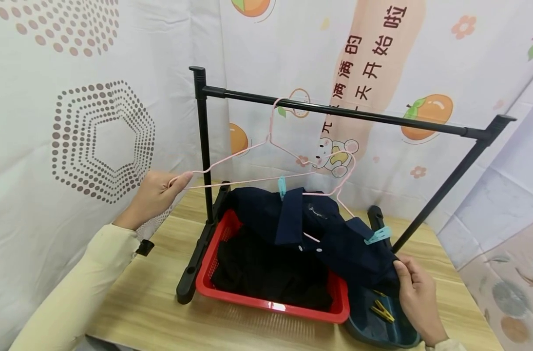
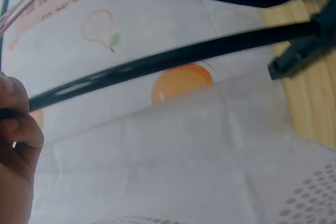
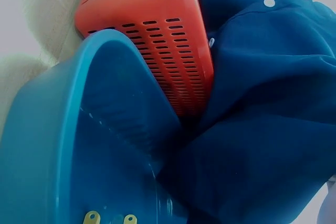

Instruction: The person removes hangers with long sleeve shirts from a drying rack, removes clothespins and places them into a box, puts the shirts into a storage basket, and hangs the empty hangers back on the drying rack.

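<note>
A pink clothes hanger (image 1: pixel 237 153) hangs by its hook from the black rod, its left end gripped by my left hand (image 1: pixel 154 195). Below it, a navy shirt (image 1: pixel 288 214) with white buttons drapes over the red basket (image 1: pixel 266 304). A second pink hanger (image 1: pixel 342 183) runs into the shirt's collar area, its hook off the rod. Two light-blue clothespins (image 1: pixel 378 235) sit on the shirt. At the shirt's right side, my right hand (image 1: pixel 417 292) pinches the cloth between thumb and fingers. The right wrist view shows the shirt (image 3: pixel 273 98) hanging beside the basket.
The black rack (image 1: pixel 202 146) stands on a wooden table (image 1: pixel 148 297), straddling the basket, which holds dark cloth (image 1: pixel 266 273). A dark blue bin (image 1: pixel 358 319) at the front right contains several yellow clothespins (image 1: pixel 382 311). Printed curtains (image 1: pixel 170 44) enclose the back and sides.
</note>
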`<act>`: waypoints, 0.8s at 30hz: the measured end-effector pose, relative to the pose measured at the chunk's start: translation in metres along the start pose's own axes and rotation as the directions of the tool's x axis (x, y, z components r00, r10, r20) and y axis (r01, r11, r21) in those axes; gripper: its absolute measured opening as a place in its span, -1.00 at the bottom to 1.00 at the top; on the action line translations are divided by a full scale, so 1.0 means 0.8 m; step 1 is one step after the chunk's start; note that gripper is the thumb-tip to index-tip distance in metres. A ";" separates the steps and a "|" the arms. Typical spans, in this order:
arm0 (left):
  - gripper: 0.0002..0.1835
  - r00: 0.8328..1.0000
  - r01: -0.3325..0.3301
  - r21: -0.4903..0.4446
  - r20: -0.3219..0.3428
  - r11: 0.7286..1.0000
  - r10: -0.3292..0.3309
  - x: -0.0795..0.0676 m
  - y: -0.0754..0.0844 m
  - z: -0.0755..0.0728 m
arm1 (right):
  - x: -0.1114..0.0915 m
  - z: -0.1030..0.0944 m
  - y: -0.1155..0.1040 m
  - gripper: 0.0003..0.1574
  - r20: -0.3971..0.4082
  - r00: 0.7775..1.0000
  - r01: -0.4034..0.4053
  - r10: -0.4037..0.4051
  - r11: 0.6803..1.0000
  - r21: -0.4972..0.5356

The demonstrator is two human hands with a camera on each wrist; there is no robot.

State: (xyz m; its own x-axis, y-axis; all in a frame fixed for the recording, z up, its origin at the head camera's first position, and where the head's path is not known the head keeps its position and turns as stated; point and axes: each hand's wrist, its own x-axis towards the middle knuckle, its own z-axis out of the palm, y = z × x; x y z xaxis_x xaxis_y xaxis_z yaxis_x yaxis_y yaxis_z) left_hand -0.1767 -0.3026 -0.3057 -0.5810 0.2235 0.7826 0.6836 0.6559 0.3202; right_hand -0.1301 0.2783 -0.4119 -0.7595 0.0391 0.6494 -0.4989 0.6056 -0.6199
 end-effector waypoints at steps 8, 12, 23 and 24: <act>-0.40 0.971 0.239 -0.058 0.038 0.969 -0.237 -0.023 -0.012 0.005 | 0.000 0.000 -0.006 -0.77 0.105 0.992 0.070 -0.075 0.996 0.052; -0.53 0.887 0.436 -0.128 0.228 0.891 -0.401 -0.040 -0.018 0.014 | 0.001 0.002 -0.011 -0.73 0.177 0.980 0.078 -0.094 0.992 0.098; -0.60 0.795 0.397 -0.233 0.571 0.888 -0.206 -0.069 -0.026 0.046 | 0.006 0.017 -0.028 -0.69 0.289 0.948 0.080 -0.132 0.979 0.186; -0.58 0.786 0.399 -0.233 0.585 0.887 -0.201 -0.070 -0.026 0.045 | 0.007 0.019 -0.031 -0.69 0.294 0.946 0.079 -0.135 0.978 0.193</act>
State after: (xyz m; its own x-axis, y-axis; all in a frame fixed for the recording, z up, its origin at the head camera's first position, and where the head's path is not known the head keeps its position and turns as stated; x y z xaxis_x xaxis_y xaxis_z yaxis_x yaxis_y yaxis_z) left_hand -0.1742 -0.3028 -0.3759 -0.8521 0.4657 0.2387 0.4768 0.5030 0.7208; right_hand -0.1285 0.2518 -0.3996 -0.7741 -0.2785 0.5686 -0.6289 0.4417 -0.6398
